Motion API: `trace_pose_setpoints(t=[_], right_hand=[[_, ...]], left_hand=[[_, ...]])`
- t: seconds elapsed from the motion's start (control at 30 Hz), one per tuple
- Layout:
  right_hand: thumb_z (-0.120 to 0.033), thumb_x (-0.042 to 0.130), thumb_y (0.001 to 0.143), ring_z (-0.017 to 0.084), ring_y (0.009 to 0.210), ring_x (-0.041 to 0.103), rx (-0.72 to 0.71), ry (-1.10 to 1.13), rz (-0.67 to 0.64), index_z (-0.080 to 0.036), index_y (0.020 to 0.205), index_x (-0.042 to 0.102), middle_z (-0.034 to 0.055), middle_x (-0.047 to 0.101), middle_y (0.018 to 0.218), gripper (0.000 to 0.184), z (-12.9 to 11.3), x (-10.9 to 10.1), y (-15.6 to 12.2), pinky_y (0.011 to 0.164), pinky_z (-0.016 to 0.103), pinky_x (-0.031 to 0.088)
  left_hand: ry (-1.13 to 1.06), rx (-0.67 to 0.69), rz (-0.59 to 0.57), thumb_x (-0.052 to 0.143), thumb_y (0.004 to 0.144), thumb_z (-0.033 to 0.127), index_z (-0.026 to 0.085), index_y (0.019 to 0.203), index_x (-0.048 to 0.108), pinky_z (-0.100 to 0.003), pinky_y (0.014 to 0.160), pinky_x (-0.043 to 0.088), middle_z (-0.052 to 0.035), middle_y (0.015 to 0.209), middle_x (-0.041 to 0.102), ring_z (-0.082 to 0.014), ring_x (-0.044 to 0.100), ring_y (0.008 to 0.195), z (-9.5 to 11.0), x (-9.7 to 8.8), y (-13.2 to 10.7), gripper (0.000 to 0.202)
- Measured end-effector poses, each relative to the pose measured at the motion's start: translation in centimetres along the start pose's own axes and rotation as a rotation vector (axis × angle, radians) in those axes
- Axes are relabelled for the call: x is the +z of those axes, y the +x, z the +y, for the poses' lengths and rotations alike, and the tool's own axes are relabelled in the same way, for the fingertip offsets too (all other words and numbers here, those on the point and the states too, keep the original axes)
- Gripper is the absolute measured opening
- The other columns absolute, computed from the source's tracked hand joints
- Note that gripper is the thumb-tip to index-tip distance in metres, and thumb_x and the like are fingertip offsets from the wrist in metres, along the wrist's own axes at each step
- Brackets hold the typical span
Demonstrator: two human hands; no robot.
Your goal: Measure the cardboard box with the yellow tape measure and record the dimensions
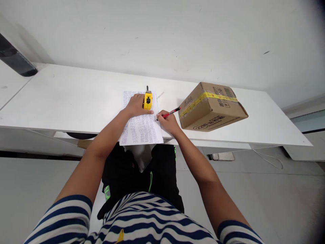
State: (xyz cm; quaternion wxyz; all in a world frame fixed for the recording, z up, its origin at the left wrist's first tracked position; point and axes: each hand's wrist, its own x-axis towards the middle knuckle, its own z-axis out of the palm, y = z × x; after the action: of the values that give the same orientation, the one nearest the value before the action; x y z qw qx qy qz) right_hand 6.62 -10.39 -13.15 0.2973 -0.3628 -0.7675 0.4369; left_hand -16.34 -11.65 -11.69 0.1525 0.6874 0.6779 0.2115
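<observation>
A sheet of paper filled with rows of handwriting lies on the white table, its lower edge reaching past the table's front edge. My left hand rests on the paper's upper part, gripping a yellow tape measure with black markings; the thumb shows just below it and the other fingers are partly hidden. In my right hand, at the paper's right edge, is a red and black pen, tilted with its tip down at the written lines.
To the right of my right hand a cardboard box with yellow tape stands on the white table. A dark cylindrical object is at the far left. The wall rises behind the table. Under it, a cable hangs at the right.
</observation>
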Motion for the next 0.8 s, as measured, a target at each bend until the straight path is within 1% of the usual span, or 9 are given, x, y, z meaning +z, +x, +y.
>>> trace_pose_setpoints(t=[0.17,0.3,0.47,0.57,0.7,0.8], right_hand=[[-0.042,0.054,0.086,0.017,0.067,0.045,-0.016,-0.001,0.016,-0.025,0.069,0.052,-0.0031,0.047,0.063,0.025,-0.03,0.05,0.03,0.065,0.032,0.036],[-0.043,0.053,0.084,0.017,0.064,0.044,-0.031,-0.031,0.051,-0.025,0.067,0.051,-0.0034,0.045,0.061,0.024,-0.17,0.04,0.0,0.064,0.033,0.034],[-0.041,0.054,0.084,0.016,0.067,0.045,-0.022,0.001,-0.009,-0.025,0.068,0.052,-0.0032,0.047,0.063,0.023,-0.31,-0.01,-0.02,0.065,0.032,0.036],[-0.04,0.054,0.085,0.017,0.067,0.046,-0.017,-0.009,0.013,-0.025,0.069,0.053,-0.0029,0.049,0.062,0.022,-0.32,-0.02,0.02,0.065,0.032,0.036],[-0.04,0.053,0.084,0.017,0.065,0.045,-0.019,-0.016,0.023,-0.025,0.066,0.051,-0.0029,0.047,0.061,0.023,-0.2,0.03,0.04,0.064,0.032,0.036],[-0.041,0.053,0.085,0.018,0.066,0.047,-0.025,-0.031,0.067,-0.026,0.066,0.05,-0.0027,0.048,0.061,0.025,-0.11,0.11,0.03,0.065,0.033,0.036]], left_hand=[[-0.018,-0.011,-0.008,0.08,0.064,0.072,0.024,0.131,0.054,-0.059,0.119,0.035,-0.014,0.137,0.057,-0.0434,0.043,0.139,0.02,-0.08,0.0,0.086],[-0.024,-0.007,-0.022,0.079,0.065,0.072,0.024,0.134,0.053,-0.06,0.119,0.034,-0.0139,0.138,0.057,-0.0443,0.042,0.14,-0.04,-0.1,0.06,0.089],[-0.008,-0.002,-0.01,0.079,0.065,0.071,0.024,0.132,0.054,-0.058,0.119,0.035,-0.0135,0.137,0.058,-0.0423,0.043,0.14,-0.15,-0.01,0.12,0.085],[-0.003,-0.006,-0.009,0.079,0.065,0.072,0.025,0.131,0.054,-0.058,0.119,0.036,-0.0134,0.137,0.059,-0.0419,0.044,0.139,-0.09,-0.03,0.08,0.084],[-0.005,-0.016,-0.012,0.079,0.065,0.072,0.023,0.129,0.054,-0.058,0.118,0.036,-0.0146,0.138,0.059,-0.0425,0.045,0.139,0.1,-0.18,-0.02,0.085],[-0.007,-0.02,-0.013,0.079,0.064,0.072,0.023,0.129,0.053,-0.058,0.117,0.037,-0.0144,0.138,0.059,-0.0429,0.046,0.138,0.17,-0.23,-0.04,0.085]])
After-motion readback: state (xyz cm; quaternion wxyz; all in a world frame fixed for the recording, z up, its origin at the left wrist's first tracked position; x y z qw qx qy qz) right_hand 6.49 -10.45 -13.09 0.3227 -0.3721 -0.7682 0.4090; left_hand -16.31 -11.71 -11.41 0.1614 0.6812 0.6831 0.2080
